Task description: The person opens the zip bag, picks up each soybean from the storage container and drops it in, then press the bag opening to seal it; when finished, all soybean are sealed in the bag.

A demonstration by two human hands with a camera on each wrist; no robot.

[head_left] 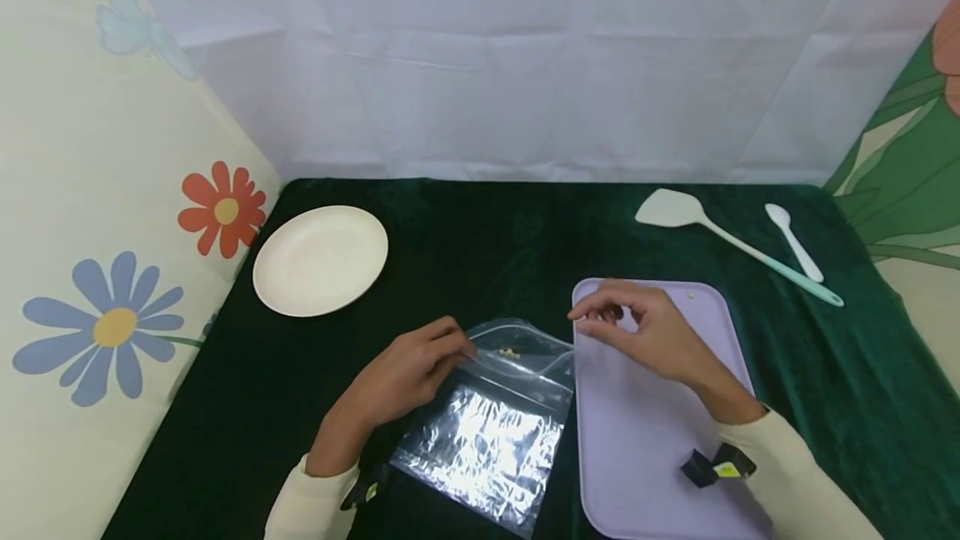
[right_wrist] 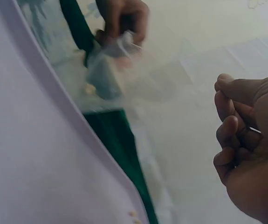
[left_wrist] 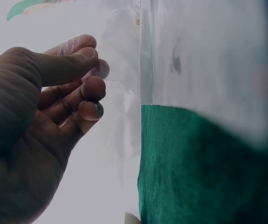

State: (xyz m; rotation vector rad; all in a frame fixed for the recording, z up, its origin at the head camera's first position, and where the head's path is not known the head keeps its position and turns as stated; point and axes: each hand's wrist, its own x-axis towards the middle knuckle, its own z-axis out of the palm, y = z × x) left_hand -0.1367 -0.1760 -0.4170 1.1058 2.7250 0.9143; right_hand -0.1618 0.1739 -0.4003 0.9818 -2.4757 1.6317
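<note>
Bag (head_left: 483,440) of clear, thin plastic lies on the green cloth (head_left: 480,248), just left of the lilac tray (head_left: 626,432), its mouth lifted toward the far side by the left hand (head_left: 412,365). That hand pinches the film near the left end of the mouth between thumb and fingers. Over the tray's left edge, close to the gaping mouth, hovers the right hand (head_left: 645,332), the tips of thumb and forefinger brought together and the other fingers curled; whether a small bit sits between them I cannot tell. A few yellowish bits (head_left: 510,352) show inside, near the mouth, and at least one crumb (head_left: 691,296) sits by the tray's far right corner. Dropping bits in seems to be the step in hand. To do it well, I would keep the left pinch firm but light so the slippery film does not fold over, bring the right fingertips inside the rim before parting them, and let the bits slide deeper, since those near the mouth could spill. The film is crinkled and glossy, throwing back bright glare; the tray is smooth and matt with rounded corners and a low raised rim. Soft, velvety nap covers the cloth. Beyond are a pale oval plate (head_left: 321,261), a spatula (head_left: 670,208) with a flat blade and mint-tipped handle, and a slim white spoon (head_left: 795,244).
</note>
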